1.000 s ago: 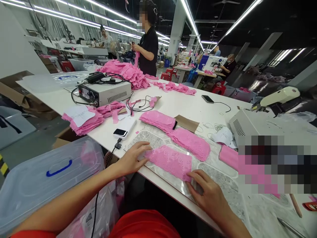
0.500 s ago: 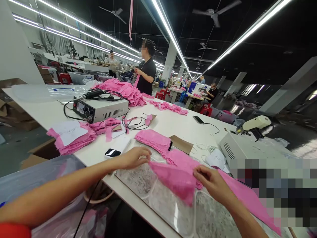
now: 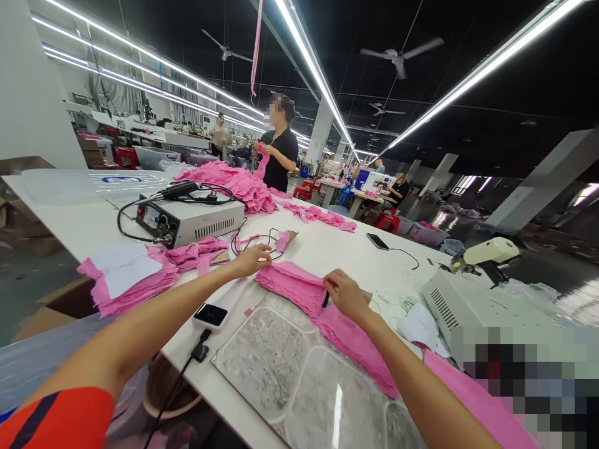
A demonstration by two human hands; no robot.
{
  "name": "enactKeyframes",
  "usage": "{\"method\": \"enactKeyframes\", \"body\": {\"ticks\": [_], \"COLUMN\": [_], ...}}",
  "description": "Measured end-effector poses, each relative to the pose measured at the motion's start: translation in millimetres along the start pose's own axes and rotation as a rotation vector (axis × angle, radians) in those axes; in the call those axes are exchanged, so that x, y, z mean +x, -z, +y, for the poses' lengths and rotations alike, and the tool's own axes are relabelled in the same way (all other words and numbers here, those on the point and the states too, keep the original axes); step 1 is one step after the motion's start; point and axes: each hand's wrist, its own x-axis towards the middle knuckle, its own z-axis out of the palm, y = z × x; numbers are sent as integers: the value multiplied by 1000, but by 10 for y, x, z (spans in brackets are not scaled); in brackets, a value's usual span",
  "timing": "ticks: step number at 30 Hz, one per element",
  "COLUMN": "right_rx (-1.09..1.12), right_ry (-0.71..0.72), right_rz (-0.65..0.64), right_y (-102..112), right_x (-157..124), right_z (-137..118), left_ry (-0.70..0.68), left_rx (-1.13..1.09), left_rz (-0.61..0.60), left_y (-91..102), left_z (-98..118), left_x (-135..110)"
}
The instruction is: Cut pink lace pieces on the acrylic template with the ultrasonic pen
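Observation:
My left hand is closed in a pinch at the far left corner of a pink fabric piece, which lies over a neat stack of pink pieces. At the right end of the same piece, the thumb and fingers of my right hand are pinched on its corner. A second pink stack extends to the right, below my right wrist and partly hidden by the forearm. The grey marbled board under a clear sheet lies nearer to me.
A grey control box with cables stands at the left. Behind it rises a heap of pink fabric. A white device is plugged into a cable near the table edge. Across the table, a person holds pink fabric.
Both hands have moved away from me with the pink piece, from above the board to the left stack. The piece now lies flat there, and more of the board shows.

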Motion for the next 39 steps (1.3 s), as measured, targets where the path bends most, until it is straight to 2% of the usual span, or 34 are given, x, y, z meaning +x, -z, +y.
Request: {"method": "enactKeyframes", "body": {"ticks": [3, 5, 7, 10, 13, 16, 18, 22, 28, 35, 39], "right_rx": [11, 14, 12, 2, -10, -9, -1, 17, 35, -46, -180], "right_ry": [55, 30, -48, -211, -356, -439, -455, -461, -491, -483, -433], "right_rz": [-47, -33, -15, -21, -40, -66, -87, -113, -127, -124, -73], "right_y": [-151, -93, 74, 401, 643, 726, 727, 722, 744, 767, 611], "right_x": [-212, -329, -470, -777, -1132, -1396, -1488, -1543, -1545, -1451, -1333], "right_z": [-22, -16, 18, 90, 135, 155, 162, 158, 149, 77, -86], "left_ry": [-6, -15, -45, -149, -276, -340, -341, -330, -322, -319, -317], "left_rx": [13, 11, -9, -77, -145, -158, -145, -138, -139, -131, -123], "left_rz": [-40, -39, -35, -84, -201, -302, -347, -426, -491, -477, -431], "left_y": [-53, -35, -23, -111, -353, -660, -828, -955, -892, -844, -828], "left_z": [-53, -3, 135, 504, 979, 1373, 1515, 1562, 1542, 1570, 1614], "left_x": [-210, -255, -243, -192, -152, -64, 40, 250, 369, 414, 416]}}
